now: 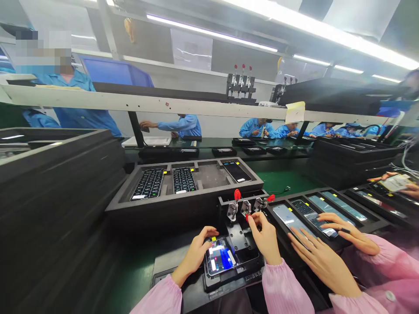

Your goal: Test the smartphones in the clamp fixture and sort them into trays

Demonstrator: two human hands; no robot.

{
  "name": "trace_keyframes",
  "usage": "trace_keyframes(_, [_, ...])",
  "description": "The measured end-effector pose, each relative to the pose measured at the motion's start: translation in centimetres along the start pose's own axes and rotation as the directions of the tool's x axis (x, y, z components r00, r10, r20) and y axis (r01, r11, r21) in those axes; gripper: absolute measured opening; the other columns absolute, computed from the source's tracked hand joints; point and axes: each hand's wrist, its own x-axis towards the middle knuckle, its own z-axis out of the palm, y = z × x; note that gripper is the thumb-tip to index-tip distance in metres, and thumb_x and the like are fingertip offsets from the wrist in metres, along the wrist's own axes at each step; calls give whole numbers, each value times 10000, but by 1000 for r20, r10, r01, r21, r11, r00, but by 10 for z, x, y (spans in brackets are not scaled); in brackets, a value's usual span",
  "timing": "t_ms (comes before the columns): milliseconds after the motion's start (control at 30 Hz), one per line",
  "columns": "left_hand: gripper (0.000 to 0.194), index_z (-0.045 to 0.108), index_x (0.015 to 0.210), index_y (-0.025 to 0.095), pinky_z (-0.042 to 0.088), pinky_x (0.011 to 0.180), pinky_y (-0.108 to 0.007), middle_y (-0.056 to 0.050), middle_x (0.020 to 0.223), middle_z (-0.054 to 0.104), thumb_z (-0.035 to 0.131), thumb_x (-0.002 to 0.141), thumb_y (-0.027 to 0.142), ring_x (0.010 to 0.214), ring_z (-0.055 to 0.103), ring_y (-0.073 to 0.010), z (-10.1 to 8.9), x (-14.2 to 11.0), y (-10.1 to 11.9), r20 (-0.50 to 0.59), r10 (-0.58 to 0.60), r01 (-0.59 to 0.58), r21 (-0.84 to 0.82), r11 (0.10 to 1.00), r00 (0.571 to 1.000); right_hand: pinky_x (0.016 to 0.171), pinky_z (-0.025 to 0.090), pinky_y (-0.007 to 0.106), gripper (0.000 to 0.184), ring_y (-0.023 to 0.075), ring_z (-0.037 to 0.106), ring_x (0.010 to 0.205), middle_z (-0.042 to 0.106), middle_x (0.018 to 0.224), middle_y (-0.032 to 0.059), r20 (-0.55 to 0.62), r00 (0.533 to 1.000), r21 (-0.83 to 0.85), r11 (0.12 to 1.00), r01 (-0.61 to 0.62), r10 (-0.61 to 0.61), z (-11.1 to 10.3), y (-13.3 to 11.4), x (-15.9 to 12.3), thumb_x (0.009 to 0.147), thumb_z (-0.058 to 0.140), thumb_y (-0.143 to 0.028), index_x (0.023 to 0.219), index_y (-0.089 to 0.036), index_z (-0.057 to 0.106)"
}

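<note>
A smartphone (221,257) with a lit screen and a yellow tab lies in a black clamping fixture (238,240) in front of me. My left hand (195,249) is closed at the phone's left edge, its thumb and fingers bent against it. With my right hand (266,237) I pinch the red handle of the middle toggle clamp (246,208). Two more toggle clamps stand on the fixture, a left clamp (232,212) and a right clamp (260,204), both with red-tipped levers. My right fingers partly cover the middle handle.
Behind the fixture, a black foam tray (183,201) holds several phones. At right, a co-worker's hands (322,257) rest over phones in another tray (373,223). Stacked black trays (65,200) rise at left. A shelf (196,105) crosses overhead, with workers in blue beyond.
</note>
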Motion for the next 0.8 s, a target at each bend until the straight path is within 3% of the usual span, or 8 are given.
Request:
trace_keyframes(33, [379,504,1044,211,367,927,-336,-44,1076,637,417,702,73,1047,552,-199,0,-1,1,-4,0,0,4,1000,1000,717,461,559,451,360,439,1168,495,1261,-64,10,1000,-21,1000,2,-2,-14,15,-12,839,289,-343,1262,-430,417])
trace_keyframes(100, [378,511,1038,212,364,927,-333,-42,1074,638,416,701,69,1045,552,-198,1,-1,2,-9,-1,1,11,1000,1000,762,448,570,504,351,391,1215,423,1325,-99,167,979,-167,976,141,-113,-40,44,-39,828,283,-300,1309,-431,355])
trace_keyframes(200, [372,515,1031,210,369,922,-326,-40,1072,640,417,701,71,1035,556,-196,1,-1,1,-12,0,0,17,1000,1000,846,423,540,584,315,389,1228,333,1395,-55,314,940,-308,922,234,-134,-61,74,-70,816,280,-198,1382,-343,254])
trace_keyframes(333, [377,512,1033,210,371,917,-319,-37,1059,643,412,697,71,1031,556,-193,2,-1,0,-18,1,0,28,1000,1000,921,345,523,666,279,353,1258,286,1423,36,382,917,-374,888,268,-115,-52,84,-85,807,279,-74,1419,-231,67])
trace_keyframes(533, [394,508,1042,212,372,916,-308,-35,1066,637,402,691,66,1034,553,-187,2,0,0,-16,1,0,40,999,1000,929,313,524,724,251,325,1275,295,1415,42,444,889,-421,851,313,-107,-42,90,-89,792,244,33,1407,-221,-43])
trace_keyframes(800, [385,521,1021,212,381,908,-292,-28,1038,646,402,681,74,1022,561,-186,2,-1,3,-23,7,-5,45,999,1000,962,255,558,692,265,263,1305,300,1416,30,427,902,-407,880,246,-55,-44,82,-93,820,255,-39,1405,-247,-49])
